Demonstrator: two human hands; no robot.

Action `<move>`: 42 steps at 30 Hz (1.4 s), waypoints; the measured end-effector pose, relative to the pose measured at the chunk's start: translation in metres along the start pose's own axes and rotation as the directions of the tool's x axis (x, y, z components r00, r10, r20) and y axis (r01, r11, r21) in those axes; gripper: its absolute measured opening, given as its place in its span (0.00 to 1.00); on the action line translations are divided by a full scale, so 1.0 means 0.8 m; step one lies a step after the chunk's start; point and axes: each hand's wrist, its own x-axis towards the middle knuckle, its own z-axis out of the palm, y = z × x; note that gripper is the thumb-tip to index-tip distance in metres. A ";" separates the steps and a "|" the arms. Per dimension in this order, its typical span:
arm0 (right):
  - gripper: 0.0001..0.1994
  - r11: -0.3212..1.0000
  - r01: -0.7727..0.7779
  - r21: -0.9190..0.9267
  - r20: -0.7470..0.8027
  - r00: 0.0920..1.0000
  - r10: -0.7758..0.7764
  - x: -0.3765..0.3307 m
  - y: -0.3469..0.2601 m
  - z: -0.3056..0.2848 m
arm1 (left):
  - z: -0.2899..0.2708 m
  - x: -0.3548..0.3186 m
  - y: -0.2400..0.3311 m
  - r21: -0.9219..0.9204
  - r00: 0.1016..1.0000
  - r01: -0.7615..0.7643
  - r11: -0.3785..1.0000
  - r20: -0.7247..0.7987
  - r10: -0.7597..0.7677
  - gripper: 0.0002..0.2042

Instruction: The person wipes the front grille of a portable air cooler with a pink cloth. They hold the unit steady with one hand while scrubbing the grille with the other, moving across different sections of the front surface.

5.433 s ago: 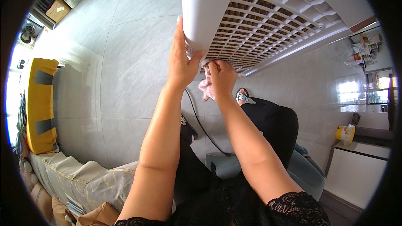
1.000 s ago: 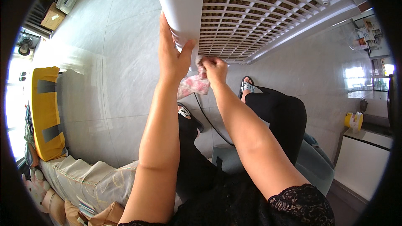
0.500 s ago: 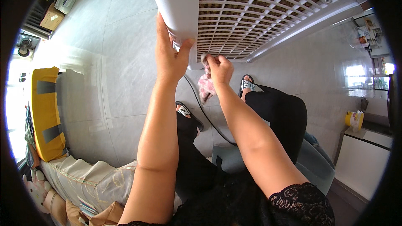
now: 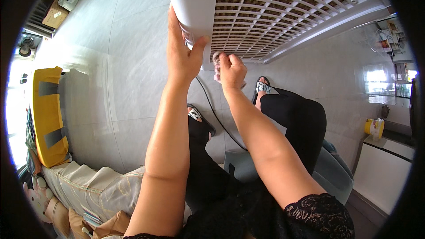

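Observation:
A tall white appliance [image 4: 191,6] stands in front of me, its side with a lattice grille [image 4: 248,15] facing me. Brown, honeycomb-like material shows behind the slats. My left hand [image 4: 183,59] grips the appliance's left edge, fingers along the outer side and thumb on the near face. At the lower left of the grille, my right hand [image 4: 232,70] is closed round a bunched pink and greyish cloth [image 4: 217,65]. Part of the cloth pokes out beside the thumb; the rest is hidden in the fist. Whether the cloth touches the slats I cannot tell.
A black cable [image 4: 217,115] runs over the grey tiled floor [image 4: 133,71] between my sandalled feet. To the left are a yellow and grey padded piece [image 4: 48,115] and a covered couch [image 4: 84,181]. A white cabinet [image 4: 383,172] with a yellow tub [image 4: 374,127] stands right.
The cloth's hanging end, seen below my right hand before, is now mostly gathered in the fist. The appliance and both hands sit slightly higher in view; my left hand keeps its grip.

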 end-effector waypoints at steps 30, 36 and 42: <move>0.11 0.350 -0.618 0.704 0.433 0.764 0.479 -0.001 0.052 0.009 | 0.001 0.001 0.003 -0.050 1.000 0.019 0.999 0.004 -0.019 0.44; 0.17 -0.007 -0.611 0.791 0.597 0.771 0.221 0.000 0.026 0.045 | 0.006 0.000 0.002 -0.073 0.999 0.033 0.997 0.002 -0.033 0.45; 0.15 -0.039 -0.599 0.800 0.578 0.751 0.321 -0.012 -0.007 0.059 | 0.005 0.001 0.004 -0.129 0.992 0.125 0.984 0.033 -0.122 0.48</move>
